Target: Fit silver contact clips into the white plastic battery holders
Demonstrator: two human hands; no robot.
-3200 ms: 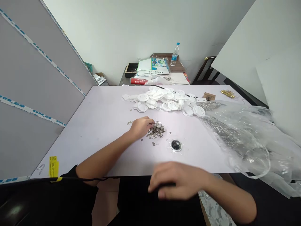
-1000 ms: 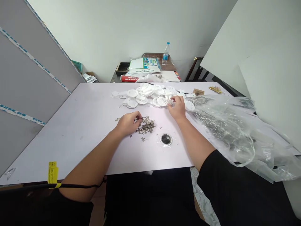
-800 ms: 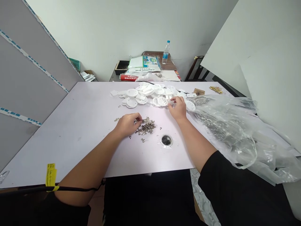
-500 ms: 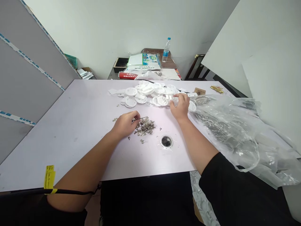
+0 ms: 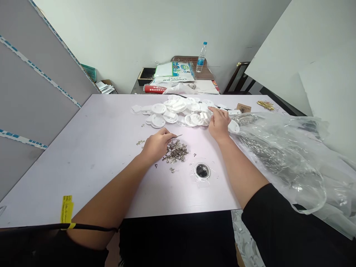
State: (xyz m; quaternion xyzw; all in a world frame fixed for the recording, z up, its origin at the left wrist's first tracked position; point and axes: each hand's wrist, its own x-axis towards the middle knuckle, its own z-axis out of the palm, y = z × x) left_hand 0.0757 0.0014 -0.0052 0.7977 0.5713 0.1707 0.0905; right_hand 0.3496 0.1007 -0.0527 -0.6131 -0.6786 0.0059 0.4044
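Note:
My left hand [image 5: 157, 145] is closed in a pinch on a thin, pointed metal tool that looks like tweezers [image 5: 178, 136]. Its tip points right, just above the far side of a heap of small silvery metal parts [image 5: 176, 151]. A few loose metal parts [image 5: 172, 170] lie around the heap. At the right end of a pile of white plastic discs [image 5: 178, 106], my right hand [image 5: 219, 124] rests with its fingers stretched over the pieces. Some fingertips are hard to make out against the white. A single white disc [image 5: 234, 127] lies beside its wrist.
Clear plastic bags [image 5: 280, 159] cover the table's right side. A round black insert [image 5: 202, 171] is set under tape near the front. Behind the discs lie a brown card [image 5: 243, 108] and gold-coloured strips [image 5: 265, 105]. A water bottle [image 5: 201, 57] stands beyond the table.
My right hand's fingers have gone from spread around a white piece to reaching forward over the pile. My left hand has shifted slightly up, the tool still in it. The view has moved a little.

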